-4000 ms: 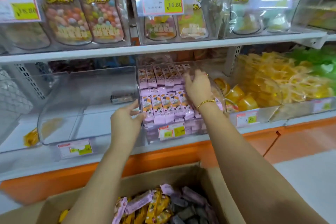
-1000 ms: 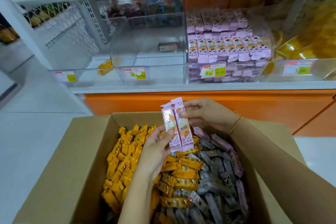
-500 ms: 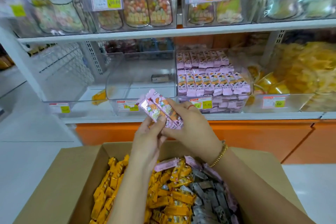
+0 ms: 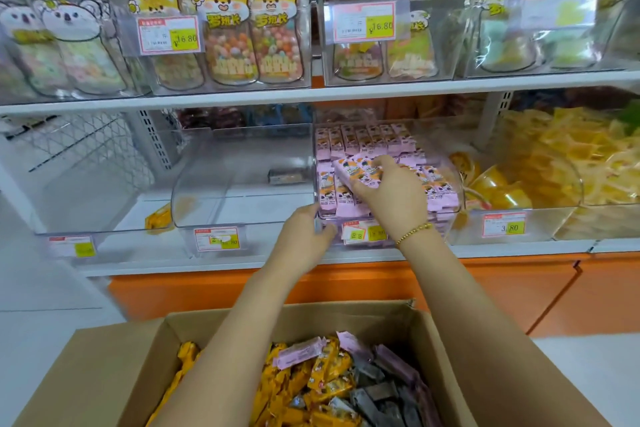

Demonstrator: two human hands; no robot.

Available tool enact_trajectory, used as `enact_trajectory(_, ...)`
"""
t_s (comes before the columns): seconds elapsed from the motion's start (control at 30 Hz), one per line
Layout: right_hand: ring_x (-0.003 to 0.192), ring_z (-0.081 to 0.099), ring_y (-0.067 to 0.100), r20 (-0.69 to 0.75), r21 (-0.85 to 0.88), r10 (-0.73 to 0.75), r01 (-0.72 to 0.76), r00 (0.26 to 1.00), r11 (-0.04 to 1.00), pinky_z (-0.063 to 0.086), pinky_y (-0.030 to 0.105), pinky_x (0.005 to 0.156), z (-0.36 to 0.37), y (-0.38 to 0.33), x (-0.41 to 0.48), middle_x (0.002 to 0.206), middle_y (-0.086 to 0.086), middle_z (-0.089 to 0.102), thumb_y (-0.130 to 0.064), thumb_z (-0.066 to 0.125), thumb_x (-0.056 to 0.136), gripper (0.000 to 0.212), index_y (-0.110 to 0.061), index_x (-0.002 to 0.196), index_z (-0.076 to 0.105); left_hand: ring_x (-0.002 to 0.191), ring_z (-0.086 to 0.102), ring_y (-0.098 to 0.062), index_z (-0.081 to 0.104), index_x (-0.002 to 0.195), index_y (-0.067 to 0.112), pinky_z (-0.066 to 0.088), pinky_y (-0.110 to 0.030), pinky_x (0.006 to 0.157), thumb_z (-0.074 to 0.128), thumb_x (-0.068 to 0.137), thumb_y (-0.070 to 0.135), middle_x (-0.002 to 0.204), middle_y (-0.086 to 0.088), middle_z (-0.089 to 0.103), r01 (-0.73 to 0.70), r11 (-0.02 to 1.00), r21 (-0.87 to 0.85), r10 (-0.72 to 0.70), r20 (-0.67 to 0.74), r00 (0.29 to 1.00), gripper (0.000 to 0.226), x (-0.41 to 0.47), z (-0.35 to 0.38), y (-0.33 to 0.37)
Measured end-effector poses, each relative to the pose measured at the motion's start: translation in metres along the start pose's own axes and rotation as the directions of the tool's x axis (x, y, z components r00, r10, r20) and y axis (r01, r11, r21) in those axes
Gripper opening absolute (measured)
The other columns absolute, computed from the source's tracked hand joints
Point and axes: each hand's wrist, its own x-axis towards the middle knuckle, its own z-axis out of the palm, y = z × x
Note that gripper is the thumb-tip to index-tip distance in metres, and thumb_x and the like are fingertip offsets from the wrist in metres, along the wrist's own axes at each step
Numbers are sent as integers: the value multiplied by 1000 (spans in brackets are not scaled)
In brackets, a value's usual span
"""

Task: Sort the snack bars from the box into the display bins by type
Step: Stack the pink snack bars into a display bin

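A cardboard box (image 4: 104, 360) is sitting open nearest the camera. Yellow bars (image 4: 287, 392) are lying heaped on its left side and grey bars (image 4: 377, 399) on its right, with a loose pink bar (image 4: 299, 352) resting on top near the middle. Both forearms are reaching over the box toward the lower shelf (image 4: 207, 265), and the hands are working apart from each other.

The left hand (image 4: 304, 239) is gripping the front left corner of the middle bin (image 4: 450, 180), thumb on the rim and fingers curled against the front face, just beside a price tag (image 4: 363, 234). The right hand (image 4: 391, 198), wearing a gold bracelet (image 4: 414, 231) at the wrist, is reaching inside that bin and pinching a small bunch of pink bars (image 4: 356, 173). It is holding them tilted just above the stacked pink rows (image 4: 367, 140) that are filling the bin.

The left bin (image 4: 207, 191) is standing alongside, touching the middle one, and a single dark bar (image 4: 285, 177) is lying toward its back. One yellow bar (image 4: 157, 218) is lying on the shelf by its outer wall. To the right, yellow packets (image 4: 571, 163) are piling up in another clear bin.

Farther up, animal-shaped pouches (image 4: 249, 35) are standing upright in clear holders on the upper shelf (image 4: 242, 94).
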Motion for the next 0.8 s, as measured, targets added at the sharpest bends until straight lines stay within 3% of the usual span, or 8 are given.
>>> enact_trajectory(0.13, 106, 53, 32, 61, 34, -40, 38, 997, 999, 41, 35, 78, 31, -10, 1, 107, 14, 65, -52, 61, 85, 53, -12, 119, 60, 127, 47, -19, 47, 138, 17, 35, -24, 100, 54, 95, 22, 141, -3, 50, -2, 1000, -15, 2, 7, 1000, 44, 0, 1, -8)
enact_trajectory(0.3, 117, 53, 29, 120, 266, -96, 61, 988, 962, 41, 33, 94, 43, -16, -8, 125, 16, 60, -39, 54, 95, 46, -8, 128, 58, 133, 42, -19, 39, 143, 18, 34, -24, 102, 51, 97, 18, 146, -1, 43, -16, 994, -111, 21, 46, 999, 48, -4, 0, -16)
enact_trajectory(0.4, 108, 56, 27, -5, 356, -62, 59, 998, 933, 45, 34, 89, 34, -9, -21, 120, 11, 60, -27, 54, 95, 33, -9, 122, 61, 130, 46, -16, 46, 139, 16, 35, -22, 100, 52, 96, 16, 140, 0, 50, 40, 975, -217, -45, -18, 999, 44, -16, -1, -23)
enact_trajectory(0.47, 89, 54, 19, -178, 412, -64, 134, 982, 901, 44, 30, 77, 23, -3, -38, 99, 3, 57, -20, 58, 92, 13, -10, 97, 63, 114, 58, -13, 63, 120, 16, 42, -22, 94, 54, 95, 18, 119, 1, 64, 46, 962, -269, -79, -113, 991, 27, -30, 0, -34)
enact_trajectory(0.53, 70, 44, 11, -238, 428, -107, 203, 965, 881, 35, 16, 63, 19, 2, -60, 78, -5, 46, -18, 59, 91, 17, -15, 76, 51, 86, 65, -15, 69, 82, 13, 50, -29, 81, 54, 94, 19, 85, 0, 70, 47, 947, -319, -115, -197, 974, 20, -49, 5, -54)
enact_trajectory(0.63, 58, 40, 6, -30, 404, -263, 252, 964, 879, 32, 15, 54, 33, 17, -95, 63, -11, 40, -20, 59, 91, 26, -19, 70, 43, 61, 57, -16, 58, 61, 10, 47, -32, 65, 52, 96, 23, 59, -2, 60, 131, 927, -350, -220, -226, 949, 38, -79, 29, -91)
enact_trajectory(0.7, 57, 44, 12, 176, 296, -328, 268, 928, 917, 37, 28, 54, 55, 37, -117, 60, -9, 43, -24, 60, 90, 26, -20, 70, 45, 56, 53, -16, 55, 58, 12, 44, -33, 61, 53, 96, 22, 56, -2, 57, 196, 923, -330, -271, -201, 941, 39, -96, 53, -115)
enact_trajectory(0.8, 58, 47, 16, 449, 180, -102, 22, 887, 983, 37, 31, 58, 88, 82, -152, 61, 1, 51, -24, 57, 93, 28, -11, 69, 52, 54, 49, -14, 55, 63, 18, 37, -29, 54, 54, 96, 21, 58, -1, 55, 290, 925, -245, -318, -82, 945, 33, -115, 91, -143)
